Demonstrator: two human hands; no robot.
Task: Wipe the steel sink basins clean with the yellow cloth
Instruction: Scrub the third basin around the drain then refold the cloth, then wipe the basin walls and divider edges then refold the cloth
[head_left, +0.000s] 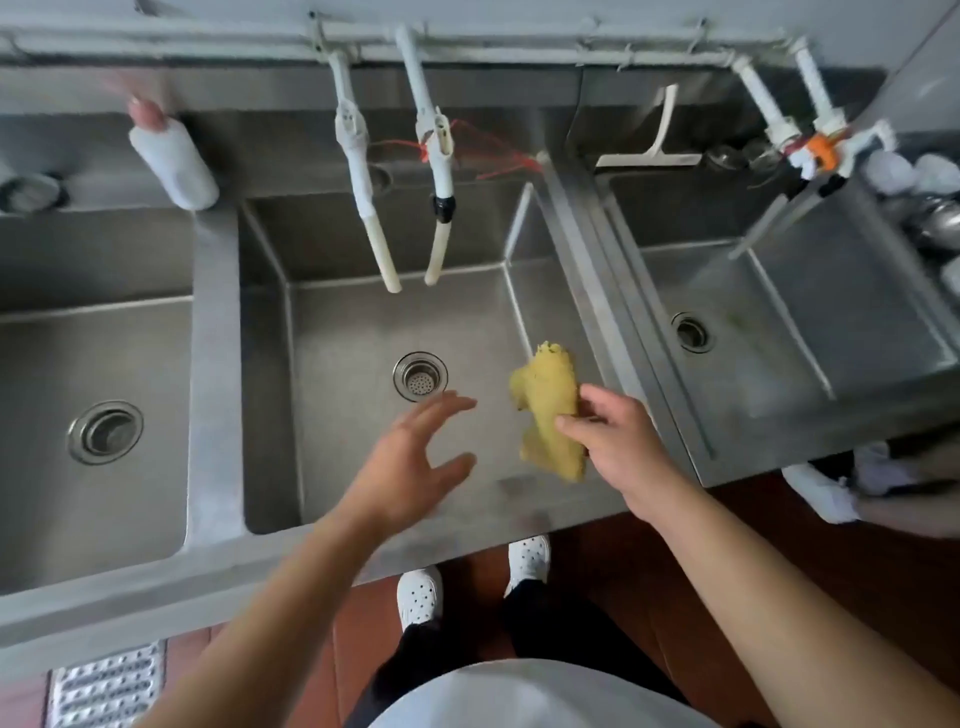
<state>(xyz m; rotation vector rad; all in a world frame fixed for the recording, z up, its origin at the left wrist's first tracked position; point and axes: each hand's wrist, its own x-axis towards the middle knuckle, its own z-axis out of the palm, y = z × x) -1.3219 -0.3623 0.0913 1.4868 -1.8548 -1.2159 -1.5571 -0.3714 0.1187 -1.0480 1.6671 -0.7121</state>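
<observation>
Three steel basins lie side by side: a left basin (93, 338), a middle basin (358, 322) with a round drain strainer (420, 376), and a right basin (769, 332). My right hand (618, 441) grips the crumpled yellow cloth (548, 410) above the right side of the middle basin. Left of the cloth, my left hand (415, 457) hovers over the basin's front with fingers spread, holding nothing and not touching the cloth.
Two white taps (395, 171) hang over the middle basin. A white bottle (174, 158) stands on the left divider. A white squeegee (654, 150) lies behind the right basin, where taps run water (727, 260). Bowls and spoons (930, 202) sit at far right.
</observation>
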